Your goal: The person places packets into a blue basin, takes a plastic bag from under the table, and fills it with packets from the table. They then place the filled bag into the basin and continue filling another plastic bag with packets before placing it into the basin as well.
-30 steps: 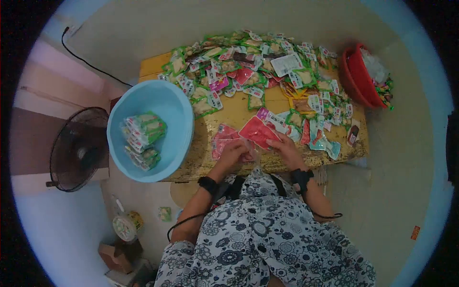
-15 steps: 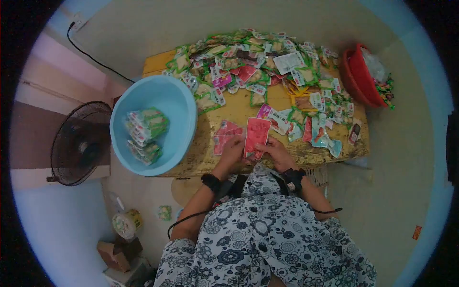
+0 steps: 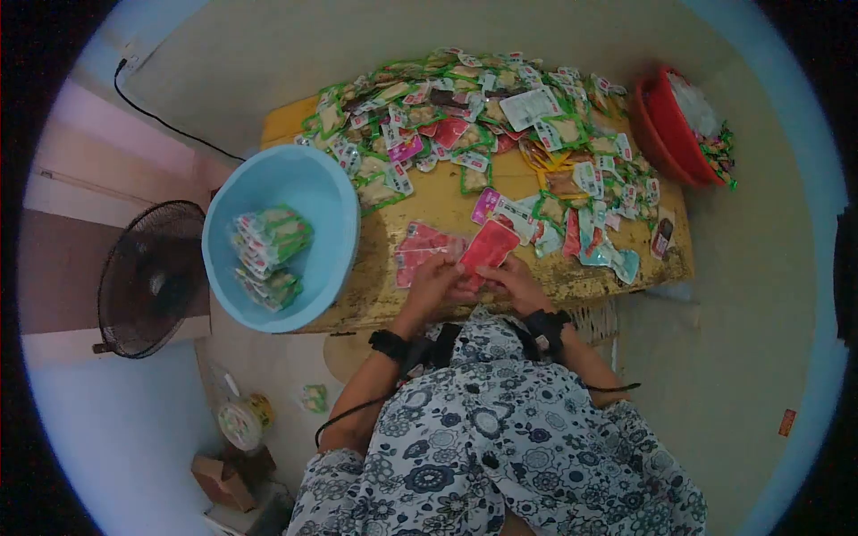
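Note:
At the front edge of the table I hold a red snack packet point(image 3: 492, 243), tilted with its top toward the right. My right hand point(image 3: 513, 277) pinches its lower right side, thumb on the face. My left hand point(image 3: 433, 281) is closed at its lower left edge, with the fingertips partly hidden. More red packets point(image 3: 418, 239) lie flat on the table just beyond my left hand. A purple-and-white packet point(image 3: 487, 204) lies just beyond the held one.
A large heap of green, white and red packets point(image 3: 420, 116) covers the back of the yellow table point(image 3: 384, 234). On the left, a light blue basin point(image 3: 338, 241) holds bundled packets. Red basins point(image 3: 661, 125) stand at the back right. A fan point(image 3: 152, 277) is at far left.
The red packet has gone from nearly upright to leaning right, and slightly right of its earlier place. More of the red packets on the table now shows. The whole view has shifted slightly.

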Available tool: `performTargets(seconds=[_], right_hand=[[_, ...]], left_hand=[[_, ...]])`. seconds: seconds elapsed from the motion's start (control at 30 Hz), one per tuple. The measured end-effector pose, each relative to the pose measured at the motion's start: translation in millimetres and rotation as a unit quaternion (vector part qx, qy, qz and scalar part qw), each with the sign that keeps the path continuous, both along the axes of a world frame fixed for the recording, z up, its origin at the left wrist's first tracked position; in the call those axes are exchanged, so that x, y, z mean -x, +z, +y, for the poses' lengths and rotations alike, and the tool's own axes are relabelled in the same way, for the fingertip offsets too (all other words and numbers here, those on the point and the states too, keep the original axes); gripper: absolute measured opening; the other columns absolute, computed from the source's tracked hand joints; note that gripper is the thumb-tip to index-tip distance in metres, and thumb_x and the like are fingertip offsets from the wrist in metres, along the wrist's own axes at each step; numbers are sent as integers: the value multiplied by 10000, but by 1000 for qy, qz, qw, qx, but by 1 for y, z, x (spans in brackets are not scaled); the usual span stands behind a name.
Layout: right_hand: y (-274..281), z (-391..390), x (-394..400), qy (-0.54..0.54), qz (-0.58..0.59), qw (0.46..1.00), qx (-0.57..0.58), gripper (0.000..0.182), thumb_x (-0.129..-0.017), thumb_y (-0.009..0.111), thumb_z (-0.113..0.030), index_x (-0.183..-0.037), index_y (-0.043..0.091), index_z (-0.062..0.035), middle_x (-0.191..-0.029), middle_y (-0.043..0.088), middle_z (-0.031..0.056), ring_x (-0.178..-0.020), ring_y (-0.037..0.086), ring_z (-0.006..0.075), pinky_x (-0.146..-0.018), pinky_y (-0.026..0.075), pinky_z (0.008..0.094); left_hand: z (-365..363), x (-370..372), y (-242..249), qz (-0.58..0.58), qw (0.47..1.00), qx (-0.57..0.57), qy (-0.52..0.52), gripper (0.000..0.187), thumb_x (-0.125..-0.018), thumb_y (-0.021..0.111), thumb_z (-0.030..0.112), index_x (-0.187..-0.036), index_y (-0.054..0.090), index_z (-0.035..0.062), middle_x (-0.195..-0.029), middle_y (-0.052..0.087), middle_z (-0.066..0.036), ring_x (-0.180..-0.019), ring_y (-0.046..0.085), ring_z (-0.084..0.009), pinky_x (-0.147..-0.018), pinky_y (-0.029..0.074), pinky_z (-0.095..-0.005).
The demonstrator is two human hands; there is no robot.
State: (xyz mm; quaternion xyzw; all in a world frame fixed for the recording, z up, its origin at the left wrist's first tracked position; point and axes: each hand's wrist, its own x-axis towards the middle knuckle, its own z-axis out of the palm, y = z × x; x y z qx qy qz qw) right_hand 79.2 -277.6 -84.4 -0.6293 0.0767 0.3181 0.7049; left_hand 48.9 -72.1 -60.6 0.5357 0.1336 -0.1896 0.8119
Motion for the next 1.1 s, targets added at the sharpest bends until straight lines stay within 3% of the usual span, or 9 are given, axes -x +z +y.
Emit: performTargets(seconds=[0.13,0.23,0.33,0.43,0.73,0.83,0.93,1.03,1.1], right_hand=[[42,-12,-11,-94,-20,995,11,341,-869,719,-244,-1158,662,-74,-1045,669,8,-877,626,118,-819,504,291],[16,-40,-23,62,-131,989,11,305,-879,710,-246,-1127,684,-70,-1044,667,10,-939,616,109,-840,498,286],[20,-64,-26,112,-114,984,76,328,-903,688,-254,-1168,658,-64,-1083,661,12,-1011,598,104,-872,489,293],[36,-73,-18,-15,-132,990,42,331,-915,673,-252,-1189,647,-68,-1081,662,1,-1010,600,110,-878,487,289],[21,-36,1,21,-142,987,66,357,-925,645,-185,-1248,600,-41,-1097,666,14,-951,608,83,-833,493,260],[40,-20,-3,43,-51,998,1,386,-930,637,-181,-1288,565,-57,-1098,667,17,-965,606,82,-801,502,258],[27,-10,-8,38,-62,996,-46,407,-930,637,-185,-1307,544,-63,-1085,669,22,-963,607,93,-768,503,246],[8,4,-16,32,-34,994,-95,291,-944,604,-152,-1192,616,-1,-1037,672,38,-898,625,108,-753,519,269],[-27,10,-24,72,-82,992,-59,265,-939,602,-158,-1155,637,-8,-991,681,46,-869,630,122,-744,519,283]], left_hand=[[10,2,7,-13,993,-95,-64,137,-922,651,169,-968,639,40,-913,652,-17,-794,643,-107,-693,559,-277],[11,2,6,49,994,-26,-98,139,-921,660,192,-952,652,56,-863,641,12,-770,600,-69,-695,516,-249],[20,-2,-29,5,983,-144,-112,128,-921,662,192,-959,653,70,-839,635,17,-704,591,-73,-615,498,-246],[17,-6,-30,-118,974,-191,-18,124,-908,672,172,-920,634,54,-791,620,6,-606,576,-78,-540,467,-230],[12,-13,5,-111,977,-149,-101,110,-935,627,164,-975,657,65,-850,634,-5,-687,595,-99,-585,506,-257],[6,-17,6,-89,974,-161,-133,129,-928,632,167,-984,657,53,-870,638,-12,-705,604,-99,-624,511,-251],[-1,-18,18,-99,980,-136,-108,87,-917,617,121,-899,603,37,-736,618,-16,-633,610,-88,-531,491,-250],[-5,-23,36,-117,946,-242,-178,96,-920,605,136,-919,593,41,-745,630,-34,-614,612,-102,-522,498,-257],[-13,-19,24,-86,963,-174,-188,118,-924,606,157,-940,591,41,-753,637,-47,-608,618,-112,-527,505,-263]])
